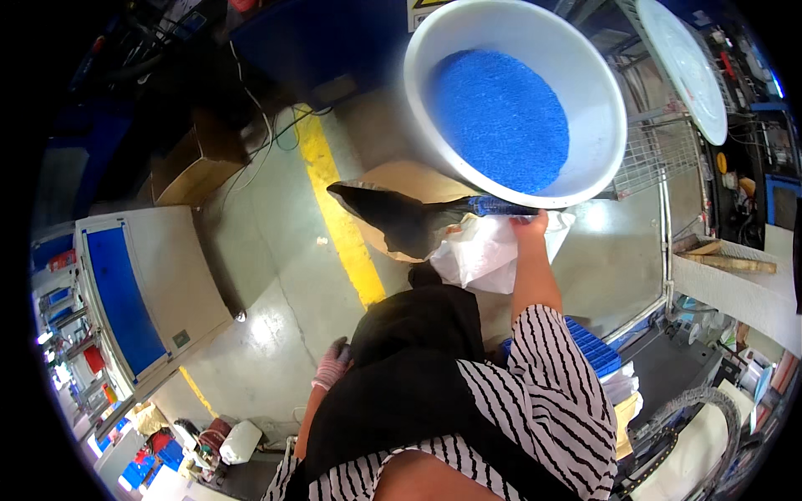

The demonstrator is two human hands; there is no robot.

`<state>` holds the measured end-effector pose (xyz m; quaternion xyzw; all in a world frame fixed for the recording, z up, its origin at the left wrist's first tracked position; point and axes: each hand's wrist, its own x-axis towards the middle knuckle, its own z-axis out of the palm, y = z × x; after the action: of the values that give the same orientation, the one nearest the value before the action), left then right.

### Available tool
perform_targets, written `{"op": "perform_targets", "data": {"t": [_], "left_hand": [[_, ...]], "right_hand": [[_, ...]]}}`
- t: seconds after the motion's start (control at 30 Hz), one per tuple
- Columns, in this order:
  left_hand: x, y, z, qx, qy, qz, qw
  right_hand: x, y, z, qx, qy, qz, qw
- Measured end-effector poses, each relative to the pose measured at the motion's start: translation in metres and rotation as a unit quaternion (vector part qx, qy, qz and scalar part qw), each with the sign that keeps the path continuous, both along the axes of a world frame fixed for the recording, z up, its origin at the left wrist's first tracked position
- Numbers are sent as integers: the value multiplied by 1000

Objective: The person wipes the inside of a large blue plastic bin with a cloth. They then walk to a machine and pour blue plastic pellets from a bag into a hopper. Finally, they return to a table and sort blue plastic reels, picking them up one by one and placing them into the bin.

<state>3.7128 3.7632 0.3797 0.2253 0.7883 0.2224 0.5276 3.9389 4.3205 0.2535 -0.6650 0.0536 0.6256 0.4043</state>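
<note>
My right hand (530,225), bare, is closed round the end of a scoop's handle, just below the rim of a large white tub (420,108). The black scoop (391,219) lies crosswise with its broad blade to the left; blue shows on its handle. Blue granules (501,117) fill part of the tub. Under the scoop are a brown paper-like sack (409,177) and a white plastic bag (484,255). Down at my left side hangs my left hand (332,365) in a pale glove with dark fingertips, its fingers loosely apart, nothing visible in it.
A yellow floor stripe (328,200) runs left of the sack. Farther left stand a cardboard box (196,159) with cables beside it and a pale cabinet (180,288). On the right are a wire rack (660,154), a white lid (685,67) and a blue pallet (589,346).
</note>
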Motion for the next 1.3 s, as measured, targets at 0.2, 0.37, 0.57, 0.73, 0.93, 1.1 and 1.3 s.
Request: {"op": "perform_targets", "data": {"t": [0.2,0.37,0.57,0.73,0.93,1.1,1.3], "left_hand": [[-17,-44,-11,-76,-12,30,997],[-51,-62,-26,-117,-43,180,976],[-61,-49,-16,-114,-105,257,954],[-68,-101,-66,-57,-113,239,963],[-107,-79,-33,-80,-9,106,991],[-137,-33,-24,-42,19,70,996],[-110,188,62,121,-13,-132,984]], "right_hand": [[6,14,-13,79,75,-55,993],[-13,-6,-1,129,160,-108,973],[-63,-107,60,189,167,-108,962],[-85,-180,116,199,178,-2,964],[-104,-136,195,405,-31,16,914],[-97,-113,292,533,-80,-22,842],[-140,-117,334,610,-50,4,791]]}}
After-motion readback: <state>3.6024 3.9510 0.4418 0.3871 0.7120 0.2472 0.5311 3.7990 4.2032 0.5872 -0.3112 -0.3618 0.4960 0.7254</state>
